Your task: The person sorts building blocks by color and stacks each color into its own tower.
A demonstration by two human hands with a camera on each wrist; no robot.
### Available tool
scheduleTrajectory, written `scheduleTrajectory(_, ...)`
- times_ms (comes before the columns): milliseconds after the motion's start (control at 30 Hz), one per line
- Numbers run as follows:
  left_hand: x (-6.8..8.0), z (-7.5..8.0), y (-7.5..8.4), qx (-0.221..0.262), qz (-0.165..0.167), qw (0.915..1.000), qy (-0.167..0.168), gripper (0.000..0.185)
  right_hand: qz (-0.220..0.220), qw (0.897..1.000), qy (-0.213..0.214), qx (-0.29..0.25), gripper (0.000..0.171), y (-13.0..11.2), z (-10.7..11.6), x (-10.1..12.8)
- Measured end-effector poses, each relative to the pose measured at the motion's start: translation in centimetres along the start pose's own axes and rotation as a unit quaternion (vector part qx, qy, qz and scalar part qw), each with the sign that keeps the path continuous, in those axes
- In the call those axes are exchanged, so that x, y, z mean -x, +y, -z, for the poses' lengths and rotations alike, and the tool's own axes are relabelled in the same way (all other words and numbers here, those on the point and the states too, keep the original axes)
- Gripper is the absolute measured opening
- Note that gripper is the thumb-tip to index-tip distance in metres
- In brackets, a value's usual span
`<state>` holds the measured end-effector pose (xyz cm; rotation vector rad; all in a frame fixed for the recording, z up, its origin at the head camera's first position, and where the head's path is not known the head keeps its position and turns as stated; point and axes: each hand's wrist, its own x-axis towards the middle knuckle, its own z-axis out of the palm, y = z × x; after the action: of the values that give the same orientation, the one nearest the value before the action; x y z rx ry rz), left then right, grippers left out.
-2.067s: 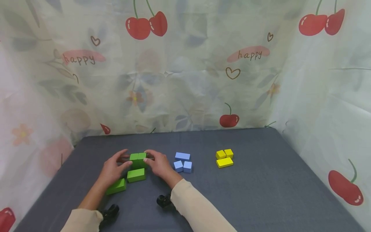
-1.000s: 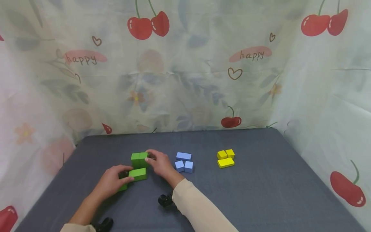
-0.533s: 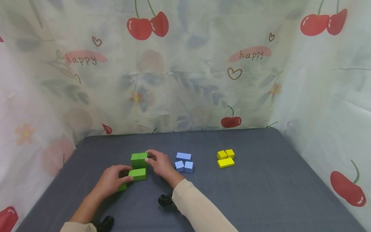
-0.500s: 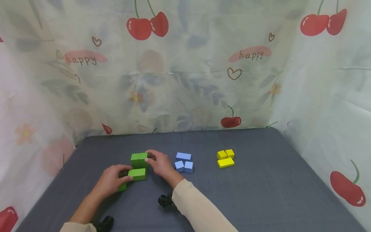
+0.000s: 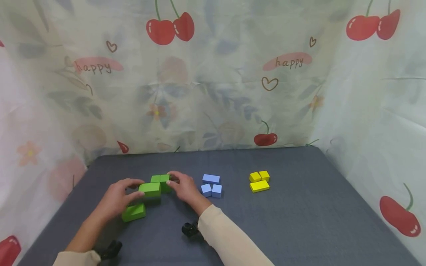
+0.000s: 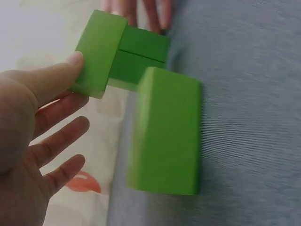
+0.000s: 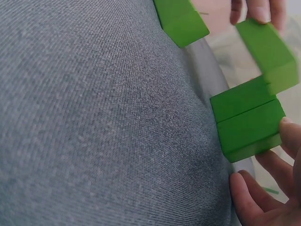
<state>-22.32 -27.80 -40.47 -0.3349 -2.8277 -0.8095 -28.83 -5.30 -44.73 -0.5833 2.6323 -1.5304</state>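
My left hand [image 5: 138, 188] pinches a flat green block [image 5: 149, 189] between thumb and fingers and holds it just above the grey table [image 5: 299, 221]. In the left wrist view the thumb [image 6: 70, 63] lies on this block [image 6: 99, 52], which overlaps the top of two green cubes [image 6: 138, 59]. My right hand [image 5: 169, 178] holds that pair of cubes [image 5: 160, 180] from the right. In the right wrist view the right hand's fingers [image 7: 291, 136] and thumb lie on either side of the pair [image 7: 247, 117]. A second flat green block [image 5: 134, 212] lies on the table below the left hand.
Three blue blocks [image 5: 210, 186] sit just right of my right hand, and three yellow blocks [image 5: 258, 181] farther right. Cherry-print curtains [image 5: 213, 92] close off the back and both sides of the table. Black wrist-camera mounts [image 5: 189, 229] show near my sleeves.
My left hand has lifted the flat green block off the table and carried it up and left, against the cubes. The second flat block is now uncovered. My right hand has stayed put.
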Motion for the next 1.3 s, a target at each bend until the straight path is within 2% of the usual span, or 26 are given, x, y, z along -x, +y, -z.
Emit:
scheduleTrajectory(100, -0.2, 0.5, 0.1, 0.006, -0.013, 0.9997, 0.02, 0.039, -0.002, 1.0, 0.001, -0.002, 0.032, 0.1, 0.1, 0.0)
scheduleTrajectory(233, -0.7, 0.7, 0.2, 0.009, -0.011, 0.9992, 0.037, 0.042, -0.004, 1.0, 0.001, -0.003, 0.032, 0.1, 0.1, 0.0)
scheduleTrajectory(567, -2.4, 0.0, -0.1, 0.016, -0.005, 0.998, 0.061, 0.042, 0.002, 1.0, 0.002, -0.003, 0.031, 0.0, 0.3, -0.1)
scheduleTrajectory(967, -3.4, -1.3, -0.5, 0.02, 0.0, 0.9988, 0.045, 0.043, 0.006, 1.0, 0.002, -0.006, 0.031, 0.0, 0.0, -0.1)
scheduleTrajectory(1300, -3.7, -1.6, 0.3, 0.025, -0.005, 0.9988, 0.042, 0.043, 0.004, 1.0, 0.001, -0.003, 0.035, 0.3, -0.1, -0.3)
